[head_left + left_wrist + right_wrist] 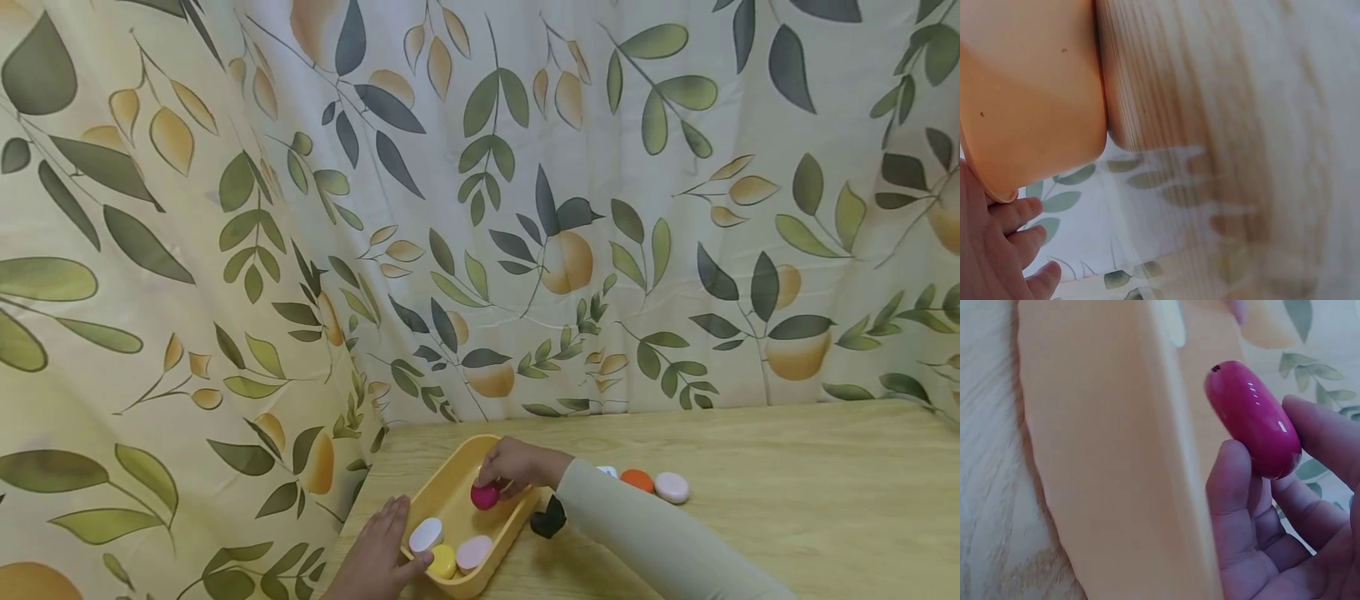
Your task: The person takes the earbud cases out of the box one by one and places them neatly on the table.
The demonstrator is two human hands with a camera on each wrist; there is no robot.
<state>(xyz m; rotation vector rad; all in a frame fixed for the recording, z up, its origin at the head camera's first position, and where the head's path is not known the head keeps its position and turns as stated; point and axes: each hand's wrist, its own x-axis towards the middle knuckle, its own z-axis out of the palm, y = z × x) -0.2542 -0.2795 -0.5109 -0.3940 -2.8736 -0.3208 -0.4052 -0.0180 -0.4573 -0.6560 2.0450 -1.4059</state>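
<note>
My right hand [517,465] pinches a glossy magenta disc [484,497] between thumb and fingertips, over the inside of a yellow plastic tray [512,533]. Seen edge-on in the right wrist view, the disc [1254,419] is thick and round-edged, with a small dark mark at one end. At the tray's near left side, my left hand [378,550] grips the rim, fingers along the outside and thumb over the edge. Fingertips [1032,240] of that hand show beside the rim in the left wrist view. A white disc [426,535], a yellow disc [443,562] and a pink disc [474,553] lie in the tray's near end.
Right of the tray, on the wooden table [787,492], lie an orange disc [637,480], a pale pink disc [672,487] and a partly hidden white piece [607,472]. A black object [549,518] sits beside the tray under my right forearm. Leaf-patterned curtains [525,250] border the table.
</note>
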